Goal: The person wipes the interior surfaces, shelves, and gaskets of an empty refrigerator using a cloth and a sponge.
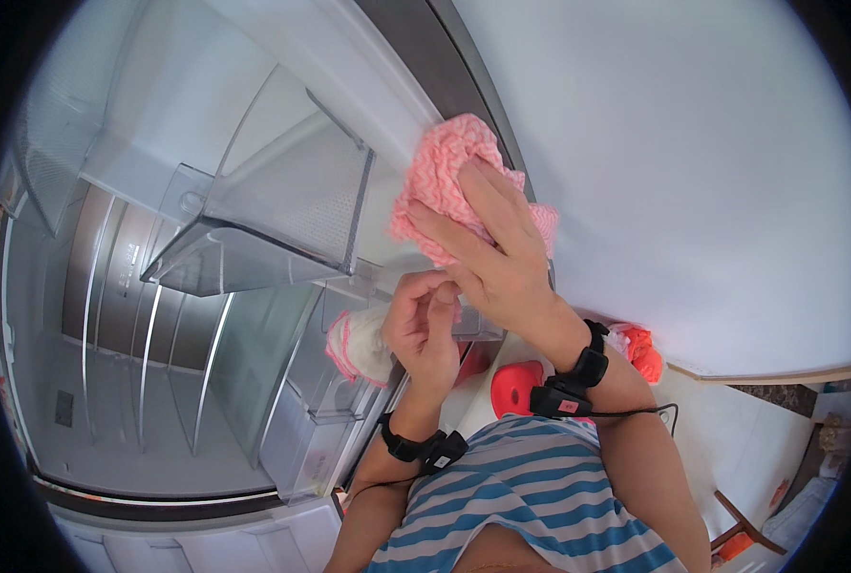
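My right hand [501,247] presses a crumpled pink-and-white patterned cloth [450,175] against the inner edge of an open refrigerator door [390,93]. Its fingers spread over the cloth, by the grey door rim. Just below and to the left, my left hand [422,333] is curled, thumb against the fingers; whether something thin is pinched there is hidden. A white cloth with pink edging [359,347] shows behind my left hand, and I cannot tell if that hand touches it. Left of the pink cloth, a clear plastic door bin [282,208] juts from the door.
Glass-edged shelves [146,387] and a clear drawer [311,448] fill the refrigerator at left. White drawers [182,544] lie below. A broad white surface [683,179] bounds the right side. On the floor side are a red plastic object [517,388] and an orange-red bundle [644,354].
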Demonstrator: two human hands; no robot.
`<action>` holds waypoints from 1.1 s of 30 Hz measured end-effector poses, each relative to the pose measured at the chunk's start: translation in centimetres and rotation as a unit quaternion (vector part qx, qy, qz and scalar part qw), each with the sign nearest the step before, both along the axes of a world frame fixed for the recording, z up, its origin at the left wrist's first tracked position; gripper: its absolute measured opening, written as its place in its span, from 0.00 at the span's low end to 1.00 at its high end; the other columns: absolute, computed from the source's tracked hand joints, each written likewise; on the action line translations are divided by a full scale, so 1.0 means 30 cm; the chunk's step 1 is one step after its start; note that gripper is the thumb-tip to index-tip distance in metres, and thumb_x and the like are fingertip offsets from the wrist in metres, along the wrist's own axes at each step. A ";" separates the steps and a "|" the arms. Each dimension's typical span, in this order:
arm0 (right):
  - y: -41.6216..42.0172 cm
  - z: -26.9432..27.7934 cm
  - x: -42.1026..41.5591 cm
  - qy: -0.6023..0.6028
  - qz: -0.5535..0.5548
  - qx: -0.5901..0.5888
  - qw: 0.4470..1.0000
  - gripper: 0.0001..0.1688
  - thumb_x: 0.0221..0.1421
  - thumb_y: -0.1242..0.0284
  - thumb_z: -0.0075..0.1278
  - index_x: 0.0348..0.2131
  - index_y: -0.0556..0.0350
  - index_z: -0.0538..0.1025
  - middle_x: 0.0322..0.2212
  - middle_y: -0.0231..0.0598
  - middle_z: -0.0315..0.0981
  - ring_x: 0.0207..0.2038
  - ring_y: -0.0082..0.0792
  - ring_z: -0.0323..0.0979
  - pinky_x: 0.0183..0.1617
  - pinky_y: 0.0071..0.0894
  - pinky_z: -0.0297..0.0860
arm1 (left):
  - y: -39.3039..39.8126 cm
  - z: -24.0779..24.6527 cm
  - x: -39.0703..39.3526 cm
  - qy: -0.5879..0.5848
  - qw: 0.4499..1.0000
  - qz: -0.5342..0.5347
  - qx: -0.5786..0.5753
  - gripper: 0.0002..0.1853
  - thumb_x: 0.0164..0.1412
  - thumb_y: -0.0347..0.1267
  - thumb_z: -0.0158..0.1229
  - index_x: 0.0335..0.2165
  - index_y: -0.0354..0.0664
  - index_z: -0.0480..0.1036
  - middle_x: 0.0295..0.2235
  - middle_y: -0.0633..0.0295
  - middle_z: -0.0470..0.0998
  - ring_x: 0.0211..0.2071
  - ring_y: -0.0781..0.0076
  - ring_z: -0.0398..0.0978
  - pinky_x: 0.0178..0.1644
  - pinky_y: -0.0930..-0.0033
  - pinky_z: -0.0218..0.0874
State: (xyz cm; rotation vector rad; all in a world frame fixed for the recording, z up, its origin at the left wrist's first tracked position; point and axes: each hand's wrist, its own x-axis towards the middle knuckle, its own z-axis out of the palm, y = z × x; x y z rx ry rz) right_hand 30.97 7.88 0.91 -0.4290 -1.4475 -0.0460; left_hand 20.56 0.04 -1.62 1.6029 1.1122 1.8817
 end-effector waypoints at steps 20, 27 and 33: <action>0.008 -0.006 -0.017 0.011 0.023 0.000 1.000 0.29 0.36 0.78 0.53 0.45 0.56 0.77 0.49 0.50 0.66 0.49 0.55 0.67 0.52 0.46 0.64 | 0.005 -0.013 0.003 0.036 0.998 0.044 0.031 0.06 0.62 0.24 0.50 0.37 0.31 0.70 0.29 0.61 0.73 0.23 0.83 0.65 0.27 0.82 0.56; -0.026 -0.120 0.033 0.014 0.042 -0.045 0.998 0.26 0.38 0.80 0.52 0.43 0.55 0.78 0.46 0.46 0.68 0.46 0.49 0.68 0.48 0.42 0.66 | 0.004 -0.009 0.001 0.038 0.998 0.033 0.027 0.06 0.62 0.24 0.52 0.37 0.31 0.70 0.31 0.60 0.72 0.25 0.82 0.66 0.28 0.82 0.58; 0.009 0.166 -0.001 0.025 0.035 0.022 0.999 0.29 0.37 0.81 0.50 0.45 0.59 0.77 0.51 0.51 0.66 0.50 0.53 0.64 0.53 0.45 0.62 | -0.004 -0.024 -0.017 0.033 0.999 0.016 0.035 0.06 0.61 0.21 0.52 0.37 0.31 0.71 0.34 0.62 0.70 0.30 0.82 0.68 0.32 0.82 0.60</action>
